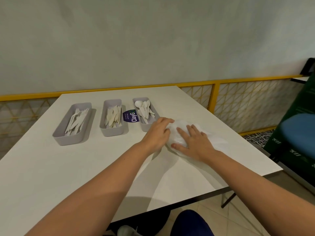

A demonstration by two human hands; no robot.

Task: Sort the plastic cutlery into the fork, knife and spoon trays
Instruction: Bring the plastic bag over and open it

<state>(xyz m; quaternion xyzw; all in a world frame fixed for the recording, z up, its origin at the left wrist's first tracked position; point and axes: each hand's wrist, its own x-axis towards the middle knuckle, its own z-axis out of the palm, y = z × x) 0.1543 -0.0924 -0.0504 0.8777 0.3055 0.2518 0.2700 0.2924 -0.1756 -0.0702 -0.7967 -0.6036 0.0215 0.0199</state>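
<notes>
Left hand (158, 132) gripping my crumpled white plastic bag (181, 124), right hand (193, 142) splayed flat; careless tug could knock adjacent grey plastic spoon tray (145, 127)

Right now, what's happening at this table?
A person has both hands on a crumpled white plastic bag on the table, beside the spoon tray. The right hand presses flat on it; the left hand curls its fingers over the far edge. The fork tray, knife tray and spoon tray each hold their own cutlery already.
</notes>
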